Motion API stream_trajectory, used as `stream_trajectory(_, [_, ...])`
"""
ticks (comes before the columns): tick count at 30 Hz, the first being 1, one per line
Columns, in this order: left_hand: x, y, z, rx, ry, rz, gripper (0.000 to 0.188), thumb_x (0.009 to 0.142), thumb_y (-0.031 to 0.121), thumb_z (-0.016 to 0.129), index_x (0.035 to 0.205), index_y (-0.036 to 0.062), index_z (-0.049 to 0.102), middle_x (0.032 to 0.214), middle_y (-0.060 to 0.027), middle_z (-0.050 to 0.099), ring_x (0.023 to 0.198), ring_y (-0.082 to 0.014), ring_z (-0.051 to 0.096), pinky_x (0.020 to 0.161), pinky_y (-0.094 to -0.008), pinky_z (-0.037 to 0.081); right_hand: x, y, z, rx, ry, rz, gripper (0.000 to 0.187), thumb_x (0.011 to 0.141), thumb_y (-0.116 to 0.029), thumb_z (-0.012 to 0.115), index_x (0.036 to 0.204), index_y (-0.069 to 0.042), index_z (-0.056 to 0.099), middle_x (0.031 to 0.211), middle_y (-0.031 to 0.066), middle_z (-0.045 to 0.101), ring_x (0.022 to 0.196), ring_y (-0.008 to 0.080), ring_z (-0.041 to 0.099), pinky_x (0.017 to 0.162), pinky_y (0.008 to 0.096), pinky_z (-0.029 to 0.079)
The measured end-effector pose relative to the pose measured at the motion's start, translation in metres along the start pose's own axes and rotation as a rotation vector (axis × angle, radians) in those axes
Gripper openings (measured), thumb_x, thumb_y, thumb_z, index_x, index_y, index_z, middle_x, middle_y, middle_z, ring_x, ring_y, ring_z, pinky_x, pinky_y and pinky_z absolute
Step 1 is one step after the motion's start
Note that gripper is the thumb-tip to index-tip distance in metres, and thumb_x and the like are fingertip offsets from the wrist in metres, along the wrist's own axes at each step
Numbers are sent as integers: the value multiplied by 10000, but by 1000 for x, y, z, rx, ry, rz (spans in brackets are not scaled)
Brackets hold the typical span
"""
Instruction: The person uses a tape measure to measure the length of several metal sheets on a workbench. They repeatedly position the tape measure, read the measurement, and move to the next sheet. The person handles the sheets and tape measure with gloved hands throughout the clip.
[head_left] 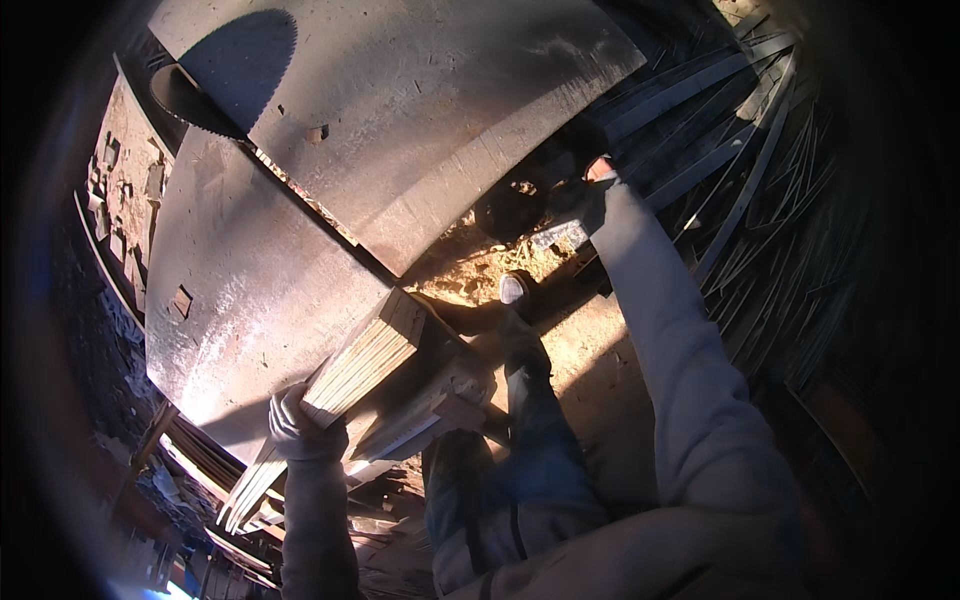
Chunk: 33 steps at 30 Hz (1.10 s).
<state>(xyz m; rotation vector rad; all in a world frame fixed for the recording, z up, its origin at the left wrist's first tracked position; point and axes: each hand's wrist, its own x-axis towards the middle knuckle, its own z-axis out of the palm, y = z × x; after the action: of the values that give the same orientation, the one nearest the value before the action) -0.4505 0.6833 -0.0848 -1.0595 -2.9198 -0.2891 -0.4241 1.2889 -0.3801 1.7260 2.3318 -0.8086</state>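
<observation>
My left hand (pixel 298 428), in a pale glove, grips a bundle of thin wooden slats (pixel 365 358) near its lower end. The bundle leans against the near edge of the metal saw table (pixel 250 290). My right arm stretches out to the upper right. My right hand (pixel 585 195) lies in shadow at the edge of a heap of dark slats (pixel 735 150). A small reddish-tipped piece (pixel 600 168) shows at its fingers, but its grip is too dark to make out.
A circular saw blade (pixel 185 100) rises from the slot in the table at the upper left. Sawdust (pixel 465 268) is piled on the ground under the table's edge, by my shoe (pixel 514 288). More cut strips (pixel 250 490) lie at the lower left.
</observation>
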Motion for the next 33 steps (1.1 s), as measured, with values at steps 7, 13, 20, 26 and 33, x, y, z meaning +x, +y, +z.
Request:
stream_trajectory(7, [-6, -4, 0, 23, 54, -68, 490, 753, 357, 858, 1093, 98, 619, 949, -148, 635, 850, -391, 659, 705, -502, 525, -310, -41, -126, 808, -89, -672, 338, 1026, -256, 751, 1289, -51, 692, 1039, 98, 751, 894, 189, 723, 842, 347, 588])
stream_trajectory(13, [-13, -12, 3, -37, -12, -110, 660, 658, 383, 926, 1144, 68, 611, 1052, -161, 638, 975, -385, 665, 835, -517, 547, -483, -190, -101, -280, -302, -1669, 695, 1040, -410, 531, 1601, -11, 435, 1654, 257, 416, 1583, 405, 327, 1324, 543, 195])
stream_trajectory(20, [-8, -13, 4, -67, -229, -230, 484, 737, 286, 767, 1142, 51, 644, 1150, -201, 640, 1105, -405, 636, 945, -522, 523, -465, -218, -60, -754, -339, -1697, 477, 937, -265, 573, 1335, -5, 607, 1249, 197, 665, 1200, 330, 630, 1006, 482, 495])
stream_trajectory(26, [-5, -12, 5, -49, -219, -267, 490, 769, 338, 804, 1136, 43, 669, 1139, -216, 679, 1096, -406, 674, 945, -505, 557, -471, -210, -57, -677, -152, -1752, 443, 893, -263, 604, 1256, -13, 646, 1178, 201, 673, 1143, 330, 652, 947, 451, 518])
stream_trajectory(33, [-11, -2, 5, -14, -120, -263, 764, 694, 600, 905, 1183, 85, 624, 1148, -201, 679, 1104, -406, 678, 957, -512, 551, -473, -199, -54, -701, -89, -1731, 405, 939, -269, 612, 1256, -20, 656, 1185, 186, 704, 1110, 321, 692, 943, 465, 529])
